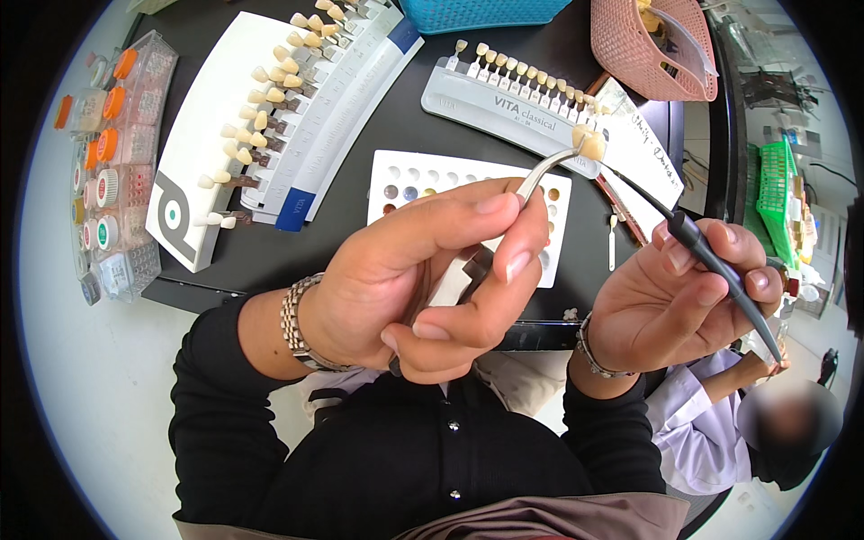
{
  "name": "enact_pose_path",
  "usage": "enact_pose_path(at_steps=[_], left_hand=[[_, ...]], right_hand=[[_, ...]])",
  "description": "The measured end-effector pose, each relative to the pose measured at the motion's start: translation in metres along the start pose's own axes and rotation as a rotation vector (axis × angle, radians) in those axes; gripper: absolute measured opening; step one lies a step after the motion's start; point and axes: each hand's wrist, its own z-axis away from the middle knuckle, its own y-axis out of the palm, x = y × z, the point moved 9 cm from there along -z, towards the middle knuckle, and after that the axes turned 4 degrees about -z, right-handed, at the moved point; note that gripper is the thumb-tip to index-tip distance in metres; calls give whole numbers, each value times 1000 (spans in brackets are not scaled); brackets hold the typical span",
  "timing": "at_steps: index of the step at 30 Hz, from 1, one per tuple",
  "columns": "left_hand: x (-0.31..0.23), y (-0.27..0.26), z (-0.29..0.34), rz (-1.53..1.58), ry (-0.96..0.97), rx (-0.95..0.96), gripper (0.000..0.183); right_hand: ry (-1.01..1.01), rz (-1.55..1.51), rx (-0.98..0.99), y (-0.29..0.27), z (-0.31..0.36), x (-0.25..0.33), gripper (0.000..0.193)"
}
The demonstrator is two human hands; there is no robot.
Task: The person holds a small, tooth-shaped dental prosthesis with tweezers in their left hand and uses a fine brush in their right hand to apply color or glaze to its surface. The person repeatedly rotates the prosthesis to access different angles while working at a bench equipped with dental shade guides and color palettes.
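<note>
At a dark worktable point(360, 193), a person in black is working on a small tooth-coloured crown point(589, 142); going left to right, a clear box of small jars point(112, 171) with orange and white lids is lying at the far left edge, within easy reach; beside it, two white fan-shaped shade guides point(270, 117) are spreading rows of sample teeth, one carrying a grey-and-white panel, the other a blue band at its near end; further right, a white mixing palette point(423, 180) with round wells is sitting behind the hands; a grey shade guide point(513, 103) with a straight row of teeth is lying beyond it, likely for colour comparison. The left hand point(423, 279), wearing a metal watch point(297, 324), is closing fingers and thumb around curved metal tweezers point(540, 175), lifting the crown clear of the table, near the grey guide; the right hand point(675, 301) is pinching a thin dark brush point(711, 261), its tip reaching toward the crown. A blue basket point(477, 13) and a pink basket point(648, 49) are standing at the far edge; a green basket point(776, 184) is sitting far right.
</note>
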Motion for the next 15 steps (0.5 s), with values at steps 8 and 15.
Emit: enact_pose_path(at_steps=[8, 15], left_hand=[[0, -1, 1, -3, -7, 4, 25], [1, -1, 1, -6, -7, 6, 25]], right_hand=[[11, -84, 5, -3, 1, -2, 20], [20, -22, 13, 2, 0, -1, 20]])
